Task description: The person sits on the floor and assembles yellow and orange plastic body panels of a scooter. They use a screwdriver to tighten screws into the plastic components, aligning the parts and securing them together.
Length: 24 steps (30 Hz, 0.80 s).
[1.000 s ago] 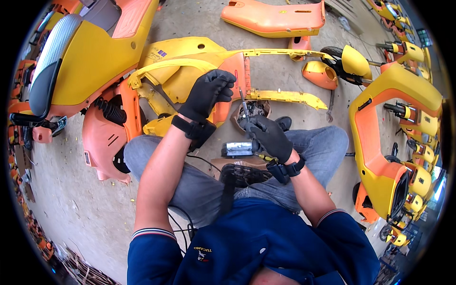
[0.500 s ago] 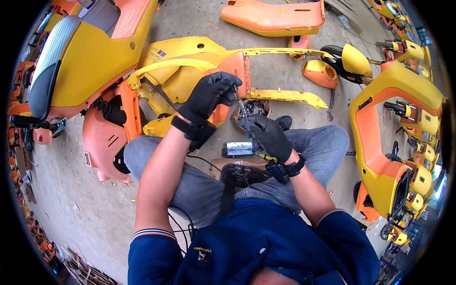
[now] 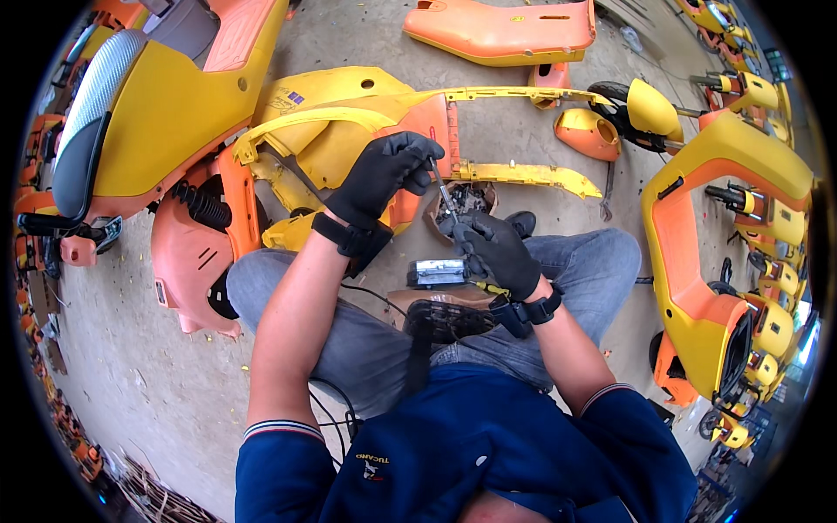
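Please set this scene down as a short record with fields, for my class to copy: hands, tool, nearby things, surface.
Left hand: black glove, pinching the tool's upper end
Right hand: black glove, gripping its lower end
Tool: thin metal rod, tilted
Nearby: silver block, yellow panel
Surface: concrete floor

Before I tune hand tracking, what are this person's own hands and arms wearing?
Left hand and right hand wear matching dark gloves. Each wrist has a black strap with a dark boxy piece attached: left strap, right strap. Navy short sleeves end in pale-and-red striped trim. The forearms are bare between strap and sleeve.
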Each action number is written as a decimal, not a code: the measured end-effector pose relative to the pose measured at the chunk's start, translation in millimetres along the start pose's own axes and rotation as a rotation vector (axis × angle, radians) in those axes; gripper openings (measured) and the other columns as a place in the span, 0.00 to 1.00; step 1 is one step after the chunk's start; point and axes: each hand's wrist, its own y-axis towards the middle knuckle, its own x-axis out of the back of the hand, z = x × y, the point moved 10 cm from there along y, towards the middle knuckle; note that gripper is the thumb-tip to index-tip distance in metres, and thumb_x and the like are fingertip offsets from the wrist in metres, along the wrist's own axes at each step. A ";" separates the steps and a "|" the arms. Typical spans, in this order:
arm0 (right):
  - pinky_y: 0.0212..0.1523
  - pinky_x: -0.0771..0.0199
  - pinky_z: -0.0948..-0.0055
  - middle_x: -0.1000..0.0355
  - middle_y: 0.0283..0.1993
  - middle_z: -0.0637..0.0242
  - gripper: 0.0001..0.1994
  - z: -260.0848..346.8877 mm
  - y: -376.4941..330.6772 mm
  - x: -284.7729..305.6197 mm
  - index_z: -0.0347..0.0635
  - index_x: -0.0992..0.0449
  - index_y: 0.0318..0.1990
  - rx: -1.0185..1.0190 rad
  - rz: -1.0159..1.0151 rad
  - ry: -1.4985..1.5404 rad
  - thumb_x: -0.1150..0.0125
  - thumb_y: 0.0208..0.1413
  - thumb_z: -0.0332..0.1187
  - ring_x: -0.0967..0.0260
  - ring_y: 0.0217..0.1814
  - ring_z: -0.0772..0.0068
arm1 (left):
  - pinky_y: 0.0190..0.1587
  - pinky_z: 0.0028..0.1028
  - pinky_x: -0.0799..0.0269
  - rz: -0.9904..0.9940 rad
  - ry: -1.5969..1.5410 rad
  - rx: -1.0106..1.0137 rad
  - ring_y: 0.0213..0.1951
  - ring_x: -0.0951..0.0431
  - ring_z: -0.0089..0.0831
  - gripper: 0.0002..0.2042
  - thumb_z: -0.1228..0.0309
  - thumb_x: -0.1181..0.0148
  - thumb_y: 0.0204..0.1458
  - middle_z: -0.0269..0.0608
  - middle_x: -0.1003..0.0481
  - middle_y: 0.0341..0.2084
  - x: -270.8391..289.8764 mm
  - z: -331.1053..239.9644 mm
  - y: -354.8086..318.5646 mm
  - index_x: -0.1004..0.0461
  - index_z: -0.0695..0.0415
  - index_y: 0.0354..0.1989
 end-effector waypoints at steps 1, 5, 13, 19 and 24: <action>0.30 0.37 0.84 0.32 0.30 0.74 0.13 -1.6 0.1 1.0 0.39 0.24 0.48 0.002 -0.001 -0.002 0.51 0.62 0.32 0.38 0.30 0.87 | 0.32 0.17 0.28 -0.006 0.010 -0.002 0.26 0.25 0.17 0.11 0.68 0.51 0.60 0.30 0.26 0.27 -0.1 -1.3 -0.1 0.24 0.58 0.41; 0.33 0.35 0.83 0.32 0.30 0.73 0.13 1.6 -1.3 -1.0 0.38 0.24 0.48 -0.015 0.002 -0.001 0.51 0.62 0.32 0.37 0.31 0.85 | 0.31 0.18 0.28 -0.024 0.041 -0.007 0.25 0.25 0.17 0.10 0.67 0.50 0.60 0.30 0.26 0.27 1.7 -3.1 -1.6 0.23 0.58 0.41; 0.36 0.33 0.81 0.29 0.32 0.72 0.13 1.8 -0.8 1.7 0.38 0.23 0.48 0.005 -0.038 -0.016 0.49 0.61 0.32 0.35 0.33 0.84 | 0.30 0.18 0.29 -0.035 0.097 0.002 0.25 0.26 0.17 0.11 0.65 0.50 0.61 0.30 0.26 0.26 2.7 -2.4 0.1 0.23 0.58 0.40; 0.35 0.34 0.81 0.30 0.31 0.74 0.13 5.7 -1.8 4.4 0.38 0.23 0.47 0.027 -0.067 -0.078 0.48 0.61 0.33 0.36 0.32 0.84 | 0.27 0.19 0.29 -0.078 0.120 0.009 0.22 0.26 0.19 0.11 0.64 0.47 0.60 0.32 0.26 0.25 8.2 2.8 2.0 0.23 0.59 0.36; 0.31 0.36 0.83 0.31 0.29 0.76 0.13 2.3 -3.5 4.5 0.39 0.23 0.47 -0.050 -0.066 -0.020 0.49 0.62 0.34 0.38 0.29 0.86 | 0.26 0.20 0.29 -0.100 0.135 0.025 0.21 0.26 0.19 0.11 0.64 0.45 0.59 0.33 0.26 0.24 10.1 3.3 1.5 0.24 0.59 0.35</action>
